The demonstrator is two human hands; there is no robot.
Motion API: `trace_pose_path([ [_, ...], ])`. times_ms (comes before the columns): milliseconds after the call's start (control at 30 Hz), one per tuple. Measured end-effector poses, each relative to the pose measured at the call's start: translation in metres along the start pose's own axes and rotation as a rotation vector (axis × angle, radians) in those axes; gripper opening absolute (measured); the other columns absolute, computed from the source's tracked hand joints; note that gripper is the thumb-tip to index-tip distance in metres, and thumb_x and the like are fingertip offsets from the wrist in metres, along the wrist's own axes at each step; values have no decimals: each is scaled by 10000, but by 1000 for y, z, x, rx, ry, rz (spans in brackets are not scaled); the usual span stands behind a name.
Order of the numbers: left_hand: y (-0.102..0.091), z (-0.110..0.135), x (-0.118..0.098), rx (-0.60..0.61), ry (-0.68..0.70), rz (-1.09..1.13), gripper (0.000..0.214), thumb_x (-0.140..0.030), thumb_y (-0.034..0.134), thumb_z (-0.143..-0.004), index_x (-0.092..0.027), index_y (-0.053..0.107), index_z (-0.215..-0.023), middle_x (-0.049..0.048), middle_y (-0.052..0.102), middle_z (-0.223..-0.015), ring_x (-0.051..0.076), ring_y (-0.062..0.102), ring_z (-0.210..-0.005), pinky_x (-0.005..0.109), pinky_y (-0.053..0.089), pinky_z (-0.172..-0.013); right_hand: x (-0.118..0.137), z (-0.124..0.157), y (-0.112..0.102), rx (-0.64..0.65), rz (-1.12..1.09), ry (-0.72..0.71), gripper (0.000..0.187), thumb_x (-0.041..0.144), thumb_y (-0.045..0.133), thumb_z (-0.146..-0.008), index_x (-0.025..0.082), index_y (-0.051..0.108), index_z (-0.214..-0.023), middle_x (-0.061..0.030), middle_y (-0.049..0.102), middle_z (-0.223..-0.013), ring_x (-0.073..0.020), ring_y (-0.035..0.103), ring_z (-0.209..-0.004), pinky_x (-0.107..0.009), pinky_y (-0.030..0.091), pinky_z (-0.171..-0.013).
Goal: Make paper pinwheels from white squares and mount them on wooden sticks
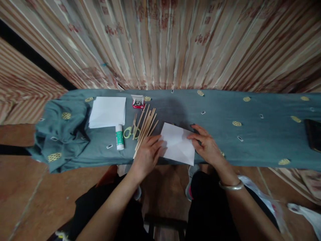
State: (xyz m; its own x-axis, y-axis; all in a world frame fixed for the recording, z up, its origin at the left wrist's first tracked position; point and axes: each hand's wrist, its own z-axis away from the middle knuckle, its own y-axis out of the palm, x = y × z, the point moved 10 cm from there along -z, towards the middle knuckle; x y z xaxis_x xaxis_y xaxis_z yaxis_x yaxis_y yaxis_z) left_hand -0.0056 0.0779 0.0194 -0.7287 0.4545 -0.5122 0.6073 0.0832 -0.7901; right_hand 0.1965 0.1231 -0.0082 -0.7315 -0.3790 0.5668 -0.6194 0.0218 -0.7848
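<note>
A white sheet of paper (178, 142) lies at a slant near the front edge of the cloth-covered table, with a faint crease across it. My left hand (147, 155) grips its left edge, the fingers bent and close together. On the opposite edge, my right hand (207, 146) holds the paper between thumb and index finger, its other fingers stretched apart. Just left of the sheet is a loose bunch of thin wooden sticks (146, 127), partly behind my left hand. Scissors with green handles (127, 132) lie partly under the sticks.
A glue stick (119, 137) lies left of the scissors. Behind it sits a stack of white paper (107, 112). A small red box (138, 101) with metal pieces stands open at the back. A dark phone-like object (313, 134) rests far right. Bunched cloth (64, 130) covers the left end.
</note>
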Motion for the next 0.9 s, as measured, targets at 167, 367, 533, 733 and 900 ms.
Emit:
trace_pose_path([
  [167, -55, -6, 72, -215, -200, -240, 372, -172, 465, -890, -157, 596, -1238, 132, 598, -1291, 272, 530, -1154, 470, 459, -989, 5, -6, 9, 4, -1, 21, 326, 306, 490, -868, 182, 681, -1102, -147, 537, -1386, -291, 504, -1291, -485, 404, -1080],
  [367, -56, -9, 109, -44, -322, -411, 390, -124, 441, -846, -151, 621, -1191, 120, 680, -1166, 300, 525, -1121, 475, 433, -923, 5, -12, 20, 11, 37, 4, 421, 308, 510, -864, 191, 581, -1263, -136, 563, -1363, -285, 524, -1273, -483, 411, -1080],
  [533, -57, -11, 111, -32, -342, -431, 377, -154, 485, -822, -170, 629, -1170, 123, 700, -1053, 305, 548, -1061, 460, 426, -878, 7, -19, 24, 9, 49, 6, 431, 263, 514, -847, 211, 575, -1271, -117, 583, -1345, -274, 548, -1247, -475, 430, -1062],
  [733, -60, -14, 117, -76, -365, -412, 371, -162, 494, -803, -145, 623, -1151, 110, 691, -958, 299, 563, -1012, 420, 443, -847, 9, -30, 26, -2, 37, 25, 438, 261, 522, -824, 173, 594, -1247, -133, 634, -1271, -295, 584, -1186, -501, 462, -1014],
  [900, -60, -16, 124, -141, -382, -358, 386, -143, 508, -781, -125, 596, -1157, 91, 694, -889, 292, 576, -989, 420, 460, -863, 7, -35, 25, -17, -27, 65, 430, 245, 515, -820, 179, 612, -1233, -117, 665, -1225, -273, 613, -1142, -464, 489, -990],
])
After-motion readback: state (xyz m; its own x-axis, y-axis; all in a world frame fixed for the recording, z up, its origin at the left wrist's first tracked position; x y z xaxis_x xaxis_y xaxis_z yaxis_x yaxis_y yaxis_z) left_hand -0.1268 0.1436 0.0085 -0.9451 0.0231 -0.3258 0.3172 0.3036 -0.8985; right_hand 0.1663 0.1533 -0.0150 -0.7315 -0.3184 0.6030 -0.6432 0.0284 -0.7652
